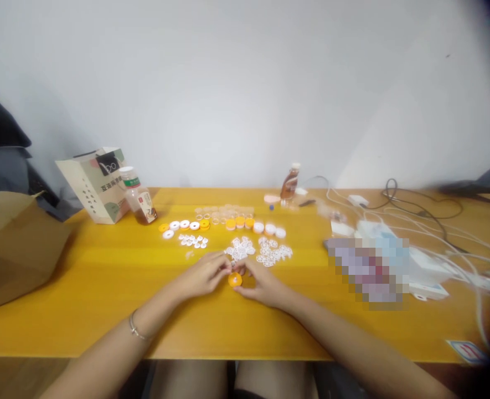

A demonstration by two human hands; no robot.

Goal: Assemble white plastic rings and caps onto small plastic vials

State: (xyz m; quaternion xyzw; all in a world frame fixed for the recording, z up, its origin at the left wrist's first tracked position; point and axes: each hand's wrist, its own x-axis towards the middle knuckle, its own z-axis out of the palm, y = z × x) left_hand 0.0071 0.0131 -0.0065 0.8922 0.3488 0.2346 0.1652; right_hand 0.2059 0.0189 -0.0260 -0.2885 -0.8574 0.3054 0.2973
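My right hand [263, 284] holds a small round orange cap [235, 280] between thumb and fingers, with a small pale spot at its centre. Close beside the cap, my left hand [206, 274] has its thumb and fingers pinched together; whatever is in the pinch is too small to make out. Just beyond my hands lie white perforated pieces [240, 249] in a heap, and a second spread of similar white pieces [273, 252] lies to the right. Small white parts [193, 241] sit in rows to the left.
Farther back are white and orange rings [184, 225], orange-topped round pieces [240, 222], white-topped ones [269, 229] and clear rings [215, 217]. Bottles [140, 200] [289, 184] and a paper bag [99, 188] stand behind. A brown bag [16, 249] is left; cables [431, 221] tangle right.
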